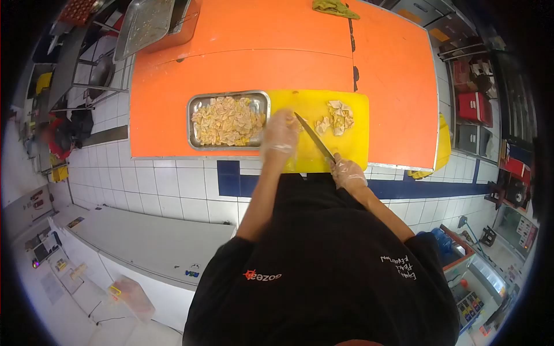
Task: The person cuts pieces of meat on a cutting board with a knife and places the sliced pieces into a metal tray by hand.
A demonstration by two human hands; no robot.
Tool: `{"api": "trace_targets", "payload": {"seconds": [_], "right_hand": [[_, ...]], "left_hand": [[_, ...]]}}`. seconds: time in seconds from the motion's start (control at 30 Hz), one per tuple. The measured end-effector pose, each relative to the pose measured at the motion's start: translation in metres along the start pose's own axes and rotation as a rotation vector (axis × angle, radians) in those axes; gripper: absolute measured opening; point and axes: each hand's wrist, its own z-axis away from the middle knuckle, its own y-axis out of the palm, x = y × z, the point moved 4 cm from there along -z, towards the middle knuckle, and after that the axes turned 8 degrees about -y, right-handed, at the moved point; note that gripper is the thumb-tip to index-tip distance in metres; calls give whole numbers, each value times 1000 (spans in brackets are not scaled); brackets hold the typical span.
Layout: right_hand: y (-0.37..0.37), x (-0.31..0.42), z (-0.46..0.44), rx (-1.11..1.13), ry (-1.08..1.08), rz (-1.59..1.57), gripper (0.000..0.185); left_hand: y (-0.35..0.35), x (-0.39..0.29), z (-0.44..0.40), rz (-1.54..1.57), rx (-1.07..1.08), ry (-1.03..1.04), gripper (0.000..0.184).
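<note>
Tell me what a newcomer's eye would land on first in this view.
Probably the bright orange tabletop across the upper middle, with a yellow cutting board at its near edge. Over the board, the gloved right hand grips a long knife. Left of the board sits a metal tray of pale chopped pieces.

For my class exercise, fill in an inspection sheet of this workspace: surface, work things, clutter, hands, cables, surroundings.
Surface: orange tabletop, seams visible.
Work things: metal tray holding small pale pieces; yellow cutting board bearing larger pieces; knife.
Clutter: greenish cloth, far edge; metal pan, far left corner.
Hands: gloved right hand grips the knife; gloved left hand, blurred, near the tray.
Cables: thin dark line, lower left, possibly a cord.
Surroundings: tiled floor; white counter.
</note>
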Motion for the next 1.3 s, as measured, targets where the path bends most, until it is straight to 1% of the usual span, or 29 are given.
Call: {"api": "trace_targets", "payload": {"seconds": [0.03, 0.1, 0.17, 0.2, 0.23, 0.33, 0.37, 0.4, 0.43, 0.47, 0.5, 0.53, 0.57, 0.6, 0.67, 0.73, 0.77, 0.8, 0.83, 0.87, 0.9, 0.93, 1.0, 1.03, 1.1, 1.17, 1.2, 1.23, 1.3], "right_hand": [[11, -3, -5, -52, 48, -21, 30], [12, -1, -8, -35, 97, -13, 29], [14, -1, -6, -7, 149, -5, 28], [10, -1, -8, -42, 155, 16, 28], [6, -1, -9, -76, 161, 36, 29], [-6, 8, -15, -36, 156, 31, 27], [-2, 8, -14, -35, 158, 29, 27], [1, 10, -14, -59, 147, 55, 28], [2, 12, -14, -84, 134, 82, 30], [3, 12, -8, -86, 134, 82, 30], [-3, 21, 1, -144, 61, 57, 29], [-7, 28, 8, -201, -11, 31, 29], [7, 19, 9, -204, -10, 31, 29], [26, 5, 8, -295, -77, 93, 29], [26, 6, 13, -381, -138, 156, 29], [5, 25, 18, -72, 178, -109, 33], [6, 27, 18, -75, 180, -110, 33], [9, 31, 19, -49, 118, -56, 35], [12, 34, 19, -22, 56, -3, 37], [16, 32, 16, -22, 59, -6, 37], [20, 28, 12, -13, 142, -15, 38], [22, 24, 7, -6, 224, -23, 39], [21, 22, -1, -23, 227, -29, 39], [20, 22, -2, -39, 231, -29, 39], [17, 25, 1, -53, 215, -48, 38], [12, 30, 0, -66, 194, -63, 37], [13, 31, -1, -5, 232, -61, 37], [16, 32, -2, 57, 269, -59, 36], [24, 29, -13, 23, 280, -42, 34]], "left_hand": [[17, 7, -2, 4, 3, 2, 36], [41, 17, -7, -198, -92, 55, 29], [52, 31, -17, -189, -30, 20, 27], [54, 33, -24, -183, 19, -8, 28], [55, 34, -29, -180, 25, -11, 28], [61, 49, -37, -202, 26, -3, 32], [68, 61, -41, -106, 71, -50, 32], [65, 60, -42, -10, 115, -97, 33], [62, 56, -41, -9, 115, -95, 33], [64, 52, -36, 42, 220, -131, 31], [59, 40, -29, 93, 325, -166, 29], [54, 30, -24, 92, 326, -164, 29], [50, 20, -20, 36, 307, -193, 29], [48, 16, -19, -20, 288, -222, 30], [66, 34, -21, -21, 240, -187, 30], [76, 48, -16, -22, 189, -153, 30], [75, 55, -13, 27, 143, -147, 29], [68, 55, -10, 76, 97, -141, 28], [64, 54, -10, 74, 99, -137, 28], [62, 55, -8, -18, 123, -149, 27], [60, 55, -5, -111, 147, -161, 26], [58, 54, -2, -114, 148, -159, 26], [50, 47, 3, -103, -17, -41, 22], [51, 47, 3, -107, -13, -38, 22], [49, 38, 2, -13, -120, 159, 18], [60, 48, 1, 7, -98, 220, 17], [59, 43, 2, 28, -74, 277, 17], [57, 41, 3, 26, -74, 276, 17], [57, 40, 1, -105, 78, 147, 16]]}}
